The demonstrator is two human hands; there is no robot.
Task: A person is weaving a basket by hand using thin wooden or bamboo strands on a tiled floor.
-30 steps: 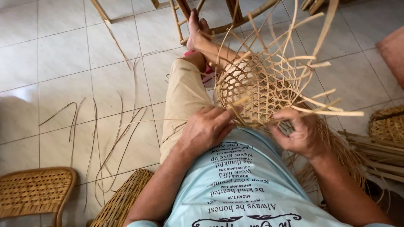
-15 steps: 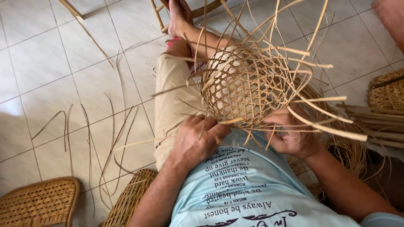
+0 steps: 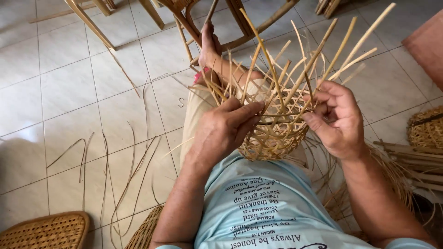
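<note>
A half-woven rattan basket rests upright on my lap, its loose stakes fanning upward. My left hand grips the basket's near left rim, fingers pressed over the weave. On the right rim, my right hand pinches stakes between thumb and fingers. I sit in a light blue printed shirt, one leg stretched out ahead with the bare foot against a wooden frame.
Long thin rattan strips lie scattered on the tiled floor at left. Woven pieces sit at lower left and right edge. A wooden chair frame stands ahead. More cane bundles lie at right.
The basket has been turned from lying on its side, mouth toward me, to standing upright. Both hands have shifted onto its rim among the stakes.
</note>
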